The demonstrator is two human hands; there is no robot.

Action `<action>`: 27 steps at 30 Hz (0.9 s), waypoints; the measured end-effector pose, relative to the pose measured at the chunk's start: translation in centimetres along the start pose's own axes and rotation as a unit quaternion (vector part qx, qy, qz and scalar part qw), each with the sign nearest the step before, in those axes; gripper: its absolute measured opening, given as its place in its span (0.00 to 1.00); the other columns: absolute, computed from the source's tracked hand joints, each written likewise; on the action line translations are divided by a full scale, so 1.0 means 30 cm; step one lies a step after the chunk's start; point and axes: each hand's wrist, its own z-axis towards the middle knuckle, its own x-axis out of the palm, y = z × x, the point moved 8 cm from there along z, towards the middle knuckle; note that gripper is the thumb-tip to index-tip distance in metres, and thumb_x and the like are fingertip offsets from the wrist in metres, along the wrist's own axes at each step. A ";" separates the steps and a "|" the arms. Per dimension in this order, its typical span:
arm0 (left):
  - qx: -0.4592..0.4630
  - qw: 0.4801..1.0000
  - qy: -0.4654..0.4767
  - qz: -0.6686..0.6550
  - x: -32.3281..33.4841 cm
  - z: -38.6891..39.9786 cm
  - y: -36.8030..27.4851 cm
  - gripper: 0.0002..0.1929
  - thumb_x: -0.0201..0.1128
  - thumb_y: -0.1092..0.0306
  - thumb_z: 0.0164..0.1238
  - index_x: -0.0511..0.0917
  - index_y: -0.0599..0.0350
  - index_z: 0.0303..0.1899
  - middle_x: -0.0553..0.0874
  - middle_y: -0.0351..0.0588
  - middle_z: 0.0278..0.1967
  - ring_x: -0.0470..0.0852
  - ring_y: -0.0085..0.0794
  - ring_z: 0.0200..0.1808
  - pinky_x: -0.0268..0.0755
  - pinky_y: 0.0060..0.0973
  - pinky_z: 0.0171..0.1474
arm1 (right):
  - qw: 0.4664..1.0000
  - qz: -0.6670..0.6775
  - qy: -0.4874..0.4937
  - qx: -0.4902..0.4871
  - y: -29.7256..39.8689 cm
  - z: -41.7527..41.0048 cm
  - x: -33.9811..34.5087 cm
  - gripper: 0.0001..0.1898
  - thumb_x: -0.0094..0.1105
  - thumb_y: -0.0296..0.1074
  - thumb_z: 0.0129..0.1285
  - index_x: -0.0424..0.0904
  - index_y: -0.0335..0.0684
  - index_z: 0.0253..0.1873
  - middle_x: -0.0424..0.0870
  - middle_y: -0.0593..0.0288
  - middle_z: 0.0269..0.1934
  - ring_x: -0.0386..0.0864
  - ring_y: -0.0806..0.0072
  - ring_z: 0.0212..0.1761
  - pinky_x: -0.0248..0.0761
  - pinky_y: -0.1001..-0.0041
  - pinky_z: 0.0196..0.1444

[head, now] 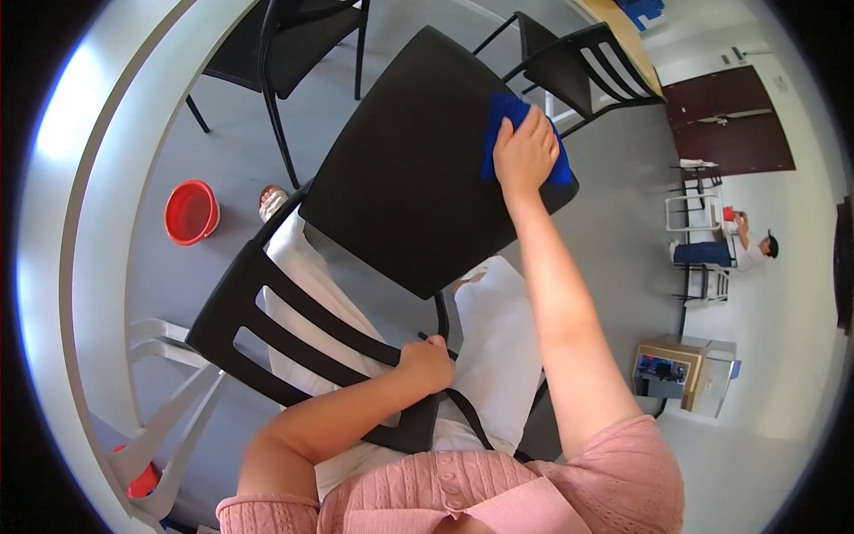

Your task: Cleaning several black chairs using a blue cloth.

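Observation:
A black plastic chair stands before me, its seat (413,160) facing up and its slotted backrest (247,287) across my legs. My right hand (527,150) presses a blue cloth (494,133) flat against the seat near its right edge, fingers spread over the cloth. At the near end of the backrest, my left hand (427,364) is closed around its frame. The palm side of each hand is hidden.
A red bucket (192,212) stands on the grey floor at the left. Black chairs (313,47) (567,73) are beyond the seat. White chair legs (180,427) are at lower left. At the far right, a person (707,252) stands by other chairs, with a red container.

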 end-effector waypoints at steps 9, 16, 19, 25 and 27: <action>0.009 1.000 0.013 -0.005 -0.010 -0.018 -0.024 0.30 0.52 0.54 0.64 0.63 0.80 0.53 0.85 0.60 0.34 0.86 0.46 0.33 0.75 0.40 0.41 | 0.993 0.078 0.088 -0.020 0.454 0.375 0.251 0.20 0.49 0.52 0.62 0.80 0.38 0.37 0.84 0.52 0.32 0.82 0.55 0.36 0.72 0.58 0.39; -0.017 0.999 0.018 -0.047 -0.033 -0.017 -0.006 0.29 0.54 0.55 0.62 0.65 0.79 0.51 0.85 0.60 0.33 0.86 0.48 0.33 0.76 0.41 0.39 | 0.971 0.177 0.043 -0.156 0.600 0.341 0.213 0.21 0.52 0.51 0.60 0.78 0.40 0.48 0.81 0.53 0.47 0.78 0.57 0.48 0.69 0.58 0.49; -0.006 0.999 0.009 -0.046 -0.048 -0.009 -0.007 0.26 0.54 0.54 0.61 0.66 0.75 0.47 0.85 0.61 0.33 0.85 0.49 0.34 0.76 0.42 0.40 | 0.950 0.174 -0.042 -0.254 0.607 0.202 0.123 0.27 0.58 0.45 0.57 0.71 0.44 0.61 0.69 0.57 0.64 0.64 0.62 0.66 0.57 0.59 0.65; -0.010 0.996 0.084 -0.022 -0.049 0.006 -0.009 0.25 0.52 0.54 0.62 0.67 0.73 0.48 0.84 0.62 0.39 0.85 0.49 0.41 0.76 0.41 0.45 | 0.909 0.242 0.144 -0.306 0.518 -0.221 0.036 0.30 0.60 0.41 0.57 0.66 0.45 0.65 0.64 0.58 0.67 0.60 0.63 0.69 0.53 0.61 0.69; -0.005 0.996 0.094 -0.010 -0.050 0.005 -0.011 0.26 0.53 0.53 0.62 0.68 0.73 0.47 0.84 0.62 0.39 0.85 0.49 0.41 0.76 0.41 0.45 | 0.910 0.227 0.165 -0.307 0.427 -0.325 0.004 0.30 0.61 0.41 0.57 0.66 0.46 0.66 0.63 0.59 0.68 0.60 0.65 0.69 0.52 0.62 0.69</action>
